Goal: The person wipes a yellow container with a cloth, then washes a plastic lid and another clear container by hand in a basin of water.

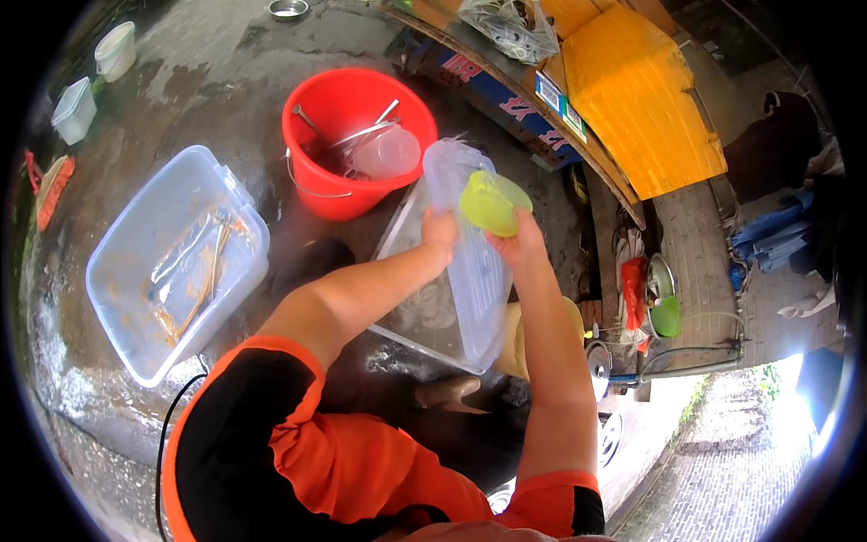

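Note:
My left hand (pixel 440 234) grips the edge of a translucent plastic lid (pixel 482 291), which is tilted up on its side before me. In my right hand (pixel 518 234) is a yellow-green plastic bowl or scoop (pixel 494 202), held close against the face of the lid. Below the lid lies a wide, clear container or sheet with a pale rim (pixel 416 349); its exact shape is partly hidden by the lid and my left arm. Just beyond my hands stands a red bucket (pixel 315 193) with a clear plastic cup (pixel 387 152) and several metal utensils inside.
To the left, a translucent plastic tub (pixel 122 271) holds thin sticks and dirty residue. White buckets (pixel 116 51) stand farther off on the wet concrete floor (pixel 223 74). At right are a wooden bench edge (pixel 501 74), a yellow box (pixel 633 101) and a metal basin (pixel 658 278).

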Motion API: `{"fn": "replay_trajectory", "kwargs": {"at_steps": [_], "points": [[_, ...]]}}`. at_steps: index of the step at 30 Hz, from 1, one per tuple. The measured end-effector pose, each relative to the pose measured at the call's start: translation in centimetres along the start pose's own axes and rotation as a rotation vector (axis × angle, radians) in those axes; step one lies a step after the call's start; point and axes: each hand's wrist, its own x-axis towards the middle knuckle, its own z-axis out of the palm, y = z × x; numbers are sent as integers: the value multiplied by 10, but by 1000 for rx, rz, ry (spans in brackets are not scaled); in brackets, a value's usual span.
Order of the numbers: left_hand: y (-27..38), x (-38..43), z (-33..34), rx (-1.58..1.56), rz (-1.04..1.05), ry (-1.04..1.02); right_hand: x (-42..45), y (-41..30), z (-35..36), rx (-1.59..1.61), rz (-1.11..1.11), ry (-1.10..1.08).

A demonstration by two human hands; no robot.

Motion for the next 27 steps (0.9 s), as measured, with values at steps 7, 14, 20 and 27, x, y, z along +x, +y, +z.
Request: {"fn": "replay_trajectory", "kwargs": {"at_steps": [7, 14, 20, 27], "points": [[29, -9, -15, -35, -174, 47, 46, -45, 11, -45, -38, 149], [41, -1, -19, -19, -149, 41, 39, -77, 25, -217, -52, 98], [36, 19, -10, 60, -47, -90, 38, -56, 32, -276, 6, -35], [47, 23, -6, 105, 107, -210, -19, -29, 6, -350, 84, -131]]}}
